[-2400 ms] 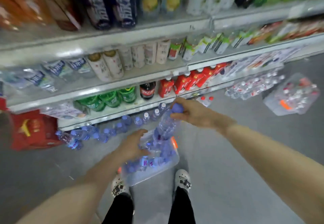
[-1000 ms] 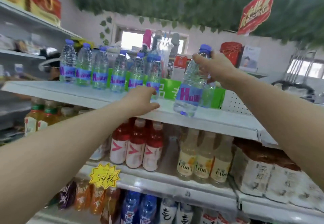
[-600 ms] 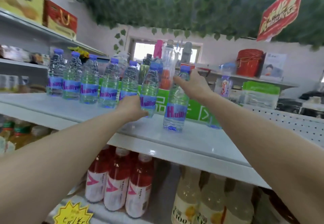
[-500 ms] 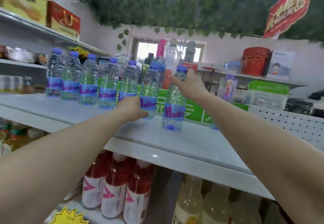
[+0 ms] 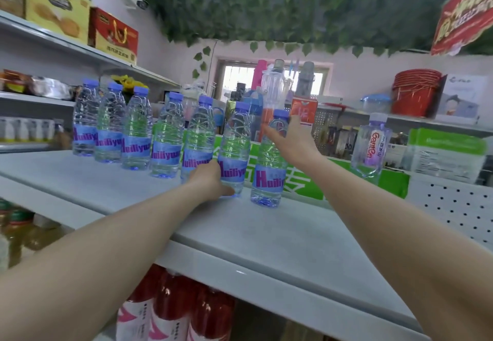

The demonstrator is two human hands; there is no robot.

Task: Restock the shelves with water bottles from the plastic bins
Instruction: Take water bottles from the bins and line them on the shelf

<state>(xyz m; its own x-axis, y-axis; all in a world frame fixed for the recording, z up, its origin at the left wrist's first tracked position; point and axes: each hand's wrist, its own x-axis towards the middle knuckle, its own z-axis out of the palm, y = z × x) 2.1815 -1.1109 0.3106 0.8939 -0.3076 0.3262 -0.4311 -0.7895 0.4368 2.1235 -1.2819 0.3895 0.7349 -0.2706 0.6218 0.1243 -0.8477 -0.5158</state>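
Note:
On the white top shelf stands a row of several clear water bottles with purple caps and blue labels. My left hand grips the lower part of one water bottle near the row's right end, which stands on the shelf. The last water bottle stands upright just right of it. My right hand is at that bottle's neck with fingers spread and straight, touching it or just off it. No plastic bin is in view.
A green box lies along the shelf's back behind the bottles. A single Ganten bottle and a perforated white panel are to the right. Red drink bottles fill the shelf below. Red buckets sit far right.
My right hand set its bottle down at the row's right end and its fingers have opened off the neck. My left hand stays on the neighbouring bottle's base. The view came closer.

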